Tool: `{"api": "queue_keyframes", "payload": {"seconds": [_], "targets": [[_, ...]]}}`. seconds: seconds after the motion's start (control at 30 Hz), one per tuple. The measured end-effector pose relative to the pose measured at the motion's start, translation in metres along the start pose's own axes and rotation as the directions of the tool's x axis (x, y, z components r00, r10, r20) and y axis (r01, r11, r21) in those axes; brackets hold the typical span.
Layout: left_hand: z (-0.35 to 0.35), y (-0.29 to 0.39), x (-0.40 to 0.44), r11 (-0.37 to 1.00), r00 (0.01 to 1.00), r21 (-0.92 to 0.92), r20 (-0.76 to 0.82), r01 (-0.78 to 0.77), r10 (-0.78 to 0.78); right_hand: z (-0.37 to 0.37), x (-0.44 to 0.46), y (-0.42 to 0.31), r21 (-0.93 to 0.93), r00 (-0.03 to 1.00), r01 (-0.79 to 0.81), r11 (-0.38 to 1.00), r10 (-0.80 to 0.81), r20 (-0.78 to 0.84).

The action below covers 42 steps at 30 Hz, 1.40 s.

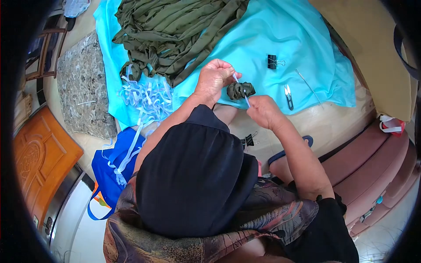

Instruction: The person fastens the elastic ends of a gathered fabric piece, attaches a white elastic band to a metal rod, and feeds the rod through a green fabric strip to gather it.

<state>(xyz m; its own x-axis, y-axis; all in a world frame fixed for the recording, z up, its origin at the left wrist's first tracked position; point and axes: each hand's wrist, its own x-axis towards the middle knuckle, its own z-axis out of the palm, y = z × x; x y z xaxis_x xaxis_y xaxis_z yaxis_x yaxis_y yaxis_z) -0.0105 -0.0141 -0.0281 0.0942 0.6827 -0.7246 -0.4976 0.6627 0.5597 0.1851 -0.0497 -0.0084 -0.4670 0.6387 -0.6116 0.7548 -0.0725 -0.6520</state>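
above the turquoise cloth (pixel 302 39), near its edge close to me, i have a small bunch of dark green fabric (pixel 235 91) between my two hands. my left hand (pixel 214 79) is pinching one end of a pale strip (pixel 237 78) between thumb and fingers, and my right hand (pixel 264 111) is closed on what looks like its other end. i think i hold the ends apart so that the strip is tight and the fabric sits gathered; whether the strip goes through the bunch or around it, i cannot tell.

the heap of green fabric (pixel 175 35) lies ahead and the tangle of pale strips (pixel 147 98) to the left, probably for easy reach. on the right are snips (pixel 289 101), a thin rod (pixel 309 89) and a black clip (pixel 272 62), perhaps kept away from the heap for finding them quickly.

the cloth is wrinkled, over a pale, shiny floor (pixel 278 131). around me are a patterned cushion (pixel 83 83), a blue bag (pixel 103 168), a carved wooden panel (pixel 50 153) and a pinkish sofa (pixel 366 151).
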Motion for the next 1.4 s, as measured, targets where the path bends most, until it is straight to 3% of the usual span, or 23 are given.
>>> {"api": "queue_keyframes", "payload": {"seconds": [0.13,0.2,0.23,0.33,0.47,0.53,0.67,0.77,0.87,0.9,0.97,1.07,1.1,1.13,1.17,1.2,1.27,1.33,1.4], "targets": [[-0.003,-0.003,0.003,1.0,0.999,-0.012,0.05,0.02,-0.019,0.002,-0.001,-0.001,0.07,0.999,0.037,0.997,-0.037,-0.005],[-0.004,-0.003,0.004,0.996,0.981,0.087,0.194,0.003,-0.02,-0.003,0.006,0.001,0.308,1.0,-0.011,0.951,0.019,-0.023],[-0.004,-0.003,0.004,0.991,0.964,0.135,0.266,-0.009,-0.027,-0.006,0.008,0.001,0.422,0.998,-0.034,0.906,0.049,-0.027],[0.005,0.005,-0.004,0.99,0.964,0.111,0.261,-0.087,0.055,-0.016,0.008,-0.005,0.746,0.976,-0.163,0.646,0.217,0.026],[0.003,-0.007,-0.01,0.94,0.952,0.311,0.303,-0.138,0.039,-0.009,0.007,0.003,0.867,0.981,-0.087,0.491,0.194,-0.012],[0.0,-0.009,-0.008,0.903,0.936,0.414,0.349,-0.115,-0.041,-0.008,0.007,-0.002,0.859,0.984,-0.078,0.506,0.176,-0.015],[0.006,-0.006,-0.002,0.819,0.948,0.545,0.317,-0.178,-0.005,-0.014,0.004,-0.008,0.838,0.991,-0.055,0.542,0.133,-0.022],[0.004,-0.005,-0.004,0.922,0.947,0.383,0.313,-0.059,-0.069,-0.025,-0.003,0.0,0.777,0.978,-0.063,0.627,0.194,-0.077],[0.003,-0.006,-0.007,0.946,0.942,0.3,0.336,-0.125,0.018,-0.027,-0.006,-0.004,0.525,0.893,0.123,0.842,0.137,-0.429],[0.003,-0.006,-0.007,0.943,0.938,0.309,0.346,-0.121,0.007,-0.033,-0.01,-0.015,0.552,0.908,0.061,0.832,0.184,-0.377],[0.003,-0.004,-0.006,0.937,0.929,0.33,0.369,-0.117,-0.014,-0.028,-0.007,-0.011,0.507,0.939,0.083,0.858,0.103,-0.329],[0.004,0.002,-0.007,0.806,0.903,0.567,0.418,-0.169,-0.104,-0.007,0.003,0.005,0.351,0.917,0.124,0.928,0.028,-0.398],[0.009,0.008,-0.01,0.795,0.893,0.565,0.444,-0.22,-0.069,-0.01,0.001,0.002,0.423,0.946,-0.04,0.905,0.171,-0.276],[0.014,0.012,-0.017,0.785,0.875,0.552,0.483,-0.282,-0.025,-0.01,-0.002,0.001,0.443,0.917,0.099,0.891,0.091,-0.389],[0.017,0.01,-0.018,0.8,0.872,0.51,0.489,-0.316,0.033,-0.015,-0.006,0.003,0.653,0.944,-0.04,0.757,0.242,-0.222],[0.018,0.006,-0.017,0.815,0.866,0.464,0.492,-0.347,0.089,-0.025,-0.011,0.003,0.592,0.944,-0.02,0.806,0.21,-0.254],[0.021,0.012,-0.021,0.883,0.909,0.429,0.416,-0.193,-0.004,-0.059,-0.028,-0.01,0.668,0.949,-0.059,0.741,0.249,-0.192],[0.015,0.004,-0.019,0.904,0.95,0.415,0.309,-0.104,-0.032,-0.106,-0.051,-0.026,0.668,0.944,0.048,0.742,0.184,-0.273],[-0.002,-0.008,-0.008,0.863,0.944,0.497,0.319,-0.09,-0.086,-0.161,-0.075,-0.034,0.688,0.839,0.34,0.641,0.123,-0.529]]}}
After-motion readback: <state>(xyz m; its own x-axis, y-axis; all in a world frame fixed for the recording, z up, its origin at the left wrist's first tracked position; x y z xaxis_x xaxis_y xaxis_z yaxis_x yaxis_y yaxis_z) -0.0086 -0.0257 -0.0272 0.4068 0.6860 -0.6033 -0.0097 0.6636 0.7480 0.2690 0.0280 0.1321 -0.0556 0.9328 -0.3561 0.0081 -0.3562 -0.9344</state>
